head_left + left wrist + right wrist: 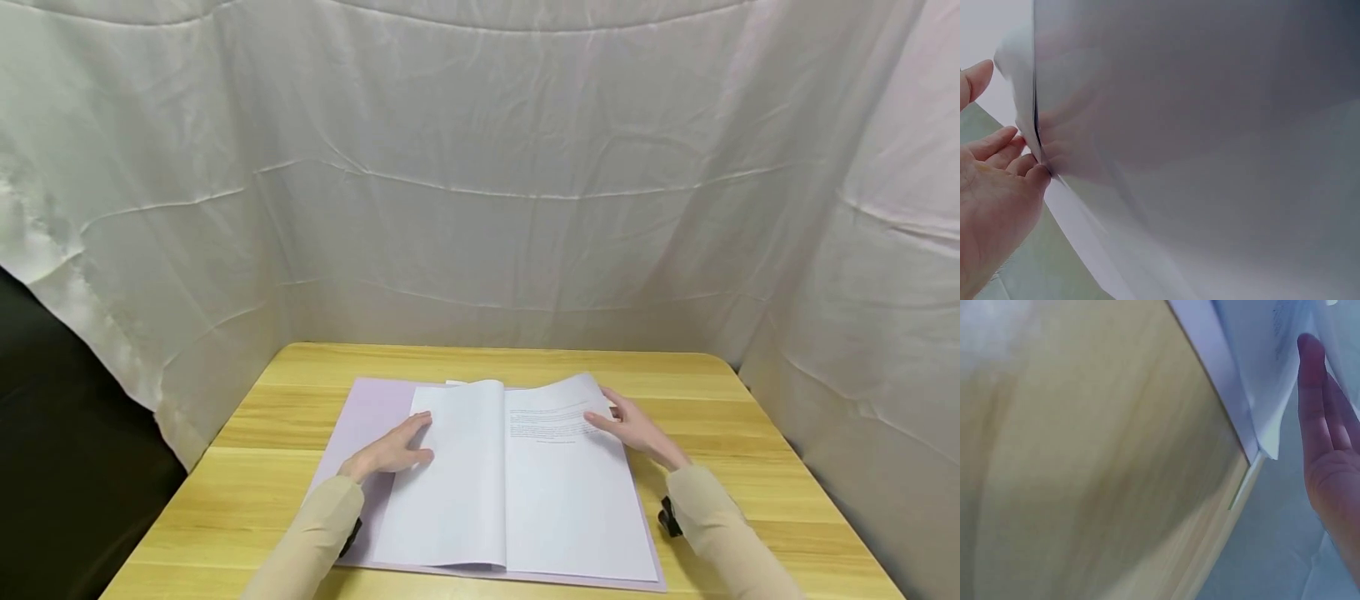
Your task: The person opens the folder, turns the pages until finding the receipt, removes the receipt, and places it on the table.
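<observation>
A stack of white paper (581,508) lies opened like a book on a lilac folder or board (375,408). A few lines of print show on the right page; the turned left page (457,492) is blank and bulges near the fold. My left hand (390,450) rests on the left page's outer edge, thumb spread away from the fingers. In the left wrist view its fingertips touch the sheet's edge. At the upper right corner my right hand (633,427) holds the lifted page, thumb (1312,359) on the printed face and fingers partly hidden behind.
Everything lies on a light wooden table (247,467) with rounded far corners. Pale hanging cloth (480,250) surrounds the back and sides. Dark material (67,467) shows at the far left. A small black device (670,517) sits at the right wrist.
</observation>
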The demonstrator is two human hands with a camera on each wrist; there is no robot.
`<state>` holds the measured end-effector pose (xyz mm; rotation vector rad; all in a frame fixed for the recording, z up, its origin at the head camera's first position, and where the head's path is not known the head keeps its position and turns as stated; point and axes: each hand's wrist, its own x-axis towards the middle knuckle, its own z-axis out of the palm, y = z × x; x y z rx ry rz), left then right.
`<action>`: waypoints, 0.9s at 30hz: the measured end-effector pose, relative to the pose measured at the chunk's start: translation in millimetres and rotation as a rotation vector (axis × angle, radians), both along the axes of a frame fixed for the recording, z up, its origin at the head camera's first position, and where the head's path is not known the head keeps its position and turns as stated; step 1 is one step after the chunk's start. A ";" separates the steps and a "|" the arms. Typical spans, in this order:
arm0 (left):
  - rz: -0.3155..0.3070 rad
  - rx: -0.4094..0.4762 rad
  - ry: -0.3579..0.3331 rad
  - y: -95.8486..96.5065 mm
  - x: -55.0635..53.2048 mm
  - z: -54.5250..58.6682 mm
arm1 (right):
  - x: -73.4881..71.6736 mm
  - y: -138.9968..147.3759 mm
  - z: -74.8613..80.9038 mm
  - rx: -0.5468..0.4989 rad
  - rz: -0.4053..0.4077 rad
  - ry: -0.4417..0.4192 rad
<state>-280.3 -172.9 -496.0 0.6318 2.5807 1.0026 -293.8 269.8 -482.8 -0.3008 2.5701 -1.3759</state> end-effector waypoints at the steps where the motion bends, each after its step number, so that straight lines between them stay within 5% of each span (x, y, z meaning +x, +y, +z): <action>1: -0.002 -0.001 0.001 -0.4 0.0 -0.1 | 1.8 0.4 0.8 -0.022 0.017 -0.013; 12: 0.003 0.023 -0.003 -1.9 2.1 1.6 | 18.3 2.5 7.1 -0.039 0.065 -0.043; 19: 0.019 0.059 0.008 -3.2 2.7 2.3 | 30.5 1.7 14.7 -0.113 0.079 -0.147; 27: 0.070 0.080 0.003 -1.0 6.8 6.6 | 33.0 -1.9 24.0 -0.447 0.361 -0.233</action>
